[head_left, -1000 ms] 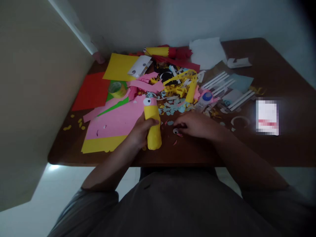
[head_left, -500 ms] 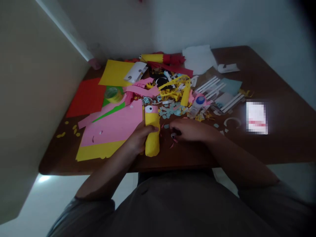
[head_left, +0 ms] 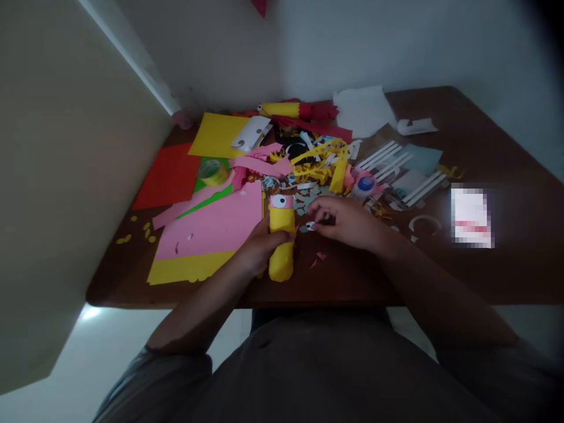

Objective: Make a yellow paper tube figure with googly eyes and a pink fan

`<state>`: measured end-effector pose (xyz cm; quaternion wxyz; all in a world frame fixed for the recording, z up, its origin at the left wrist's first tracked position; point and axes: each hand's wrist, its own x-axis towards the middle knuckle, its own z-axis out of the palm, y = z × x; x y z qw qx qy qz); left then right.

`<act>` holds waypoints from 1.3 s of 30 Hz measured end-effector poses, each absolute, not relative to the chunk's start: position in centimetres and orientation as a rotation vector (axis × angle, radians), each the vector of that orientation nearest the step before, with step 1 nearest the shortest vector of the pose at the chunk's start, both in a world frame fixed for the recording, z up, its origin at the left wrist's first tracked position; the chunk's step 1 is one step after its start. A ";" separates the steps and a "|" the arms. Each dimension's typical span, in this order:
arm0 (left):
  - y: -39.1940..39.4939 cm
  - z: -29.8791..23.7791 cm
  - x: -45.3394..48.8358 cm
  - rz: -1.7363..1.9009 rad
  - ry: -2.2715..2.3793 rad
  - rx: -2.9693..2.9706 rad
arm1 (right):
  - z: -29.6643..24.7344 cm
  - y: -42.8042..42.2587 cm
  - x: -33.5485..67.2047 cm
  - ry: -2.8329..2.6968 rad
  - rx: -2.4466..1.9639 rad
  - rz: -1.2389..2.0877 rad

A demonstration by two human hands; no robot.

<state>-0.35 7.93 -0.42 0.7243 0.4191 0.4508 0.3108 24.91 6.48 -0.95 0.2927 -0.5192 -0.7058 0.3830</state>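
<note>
My left hand (head_left: pixel 261 249) grips a yellow paper roll (head_left: pixel 281 247) lying on the brown table (head_left: pixel 506 276). The roll has a pink band at its far end with one white paper eye (head_left: pixel 279 201) stuck on it. My right hand (head_left: pixel 346 222) pinches a second small white paper eye (head_left: pixel 310 226) between fingertips, held just right of the roll's far end and slightly above the table. Small pink paper scraps (head_left: pixel 318 258) lie below that hand.
Pink (head_left: pixel 215 226), yellow (head_left: pixel 218 134) and red (head_left: pixel 170 173) paper sheets cover the left side. A tape roll (head_left: pixel 210 171), a glue bottle (head_left: pixel 363 187), white strips (head_left: pixel 388 158) and a heap of cut scraps (head_left: pixel 317 155) lie behind the hands. A wall stands at left.
My right hand has picked the small paper eye off the table and carried it up and left, close to the roll's far end. My left hand keeps its hold on the roll.
</note>
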 end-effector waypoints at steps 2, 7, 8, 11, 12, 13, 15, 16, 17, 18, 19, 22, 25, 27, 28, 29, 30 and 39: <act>8.0 -0.7 -0.5 0.680 0.982 0.917 | -1.0 6.5 24.8 -1.637 -1.346 1.028; 7.9 -1.1 -0.7 0.643 0.948 0.902 | -0.8 6.3 24.4 -1.119 -1.188 1.205; 7.9 -1.0 -0.7 0.631 0.940 0.898 | -0.6 6.2 24.3 -1.033 -1.143 1.279; 7.8 -0.9 -0.8 0.567 0.907 0.886 | -0.3 6.2 24.1 -0.842 -1.049 1.430; 7.8 -0.8 -0.9 0.538 0.895 0.887 | -0.2 6.2 24.0 -0.804 -1.033 1.453; 7.8 -0.8 -0.9 0.508 0.883 0.891 | -0.1 6.2 24.0 -0.784 -1.023 1.471; 7.8 -0.8 -1.0 0.467 0.864 0.904 | 0.0 6.2 24.0 -0.782 -1.007 1.492; 7.9 -0.9 -1.1 0.458 0.862 0.912 | -0.1 6.2 24.0 -0.798 -1.001 1.494; 7.9 -0.9 -1.1 0.452 0.864 0.921 | -0.1 6.1 24.0 -0.820 -0.993 1.486; 7.9 -1.0 -1.1 0.449 0.869 0.929 | -0.1 6.0 24.0 -0.847 -0.985 1.480; 7.9 -1.0 -1.2 0.442 0.873 0.938 | -0.1 5.9 24.0 -0.872 -0.977 1.471; 7.8 -1.1 -1.2 0.415 0.869 0.962 | -0.1 5.5 23.8 -0.912 -0.979 1.458; 7.8 -1.0 -1.2 0.384 0.840 0.963 | 0.1 5.3 23.6 -0.913 -0.982 1.476; 7.7 -0.8 -1.2 0.373 0.826 0.955 | 0.3 5.2 23.4 -0.933 -0.976 1.496; 7.7 -0.8 -1.2 0.370 0.820 0.953 | 0.4 5.1 23.3 -0.951 -0.975 1.494; 7.7 -0.8 -1.2 0.369 0.814 0.954 | 0.5 5.1 23.3 -0.973 -0.977 1.486; 7.7 -0.8 -1.2 0.366 0.809 0.957 | 0.7 5.0 23.2 -0.992 -0.984 1.469; 7.7 -1.3 -1.3 0.369 0.786 0.987 | 1.0 4.6 23.1 -1.115 -1.058 1.343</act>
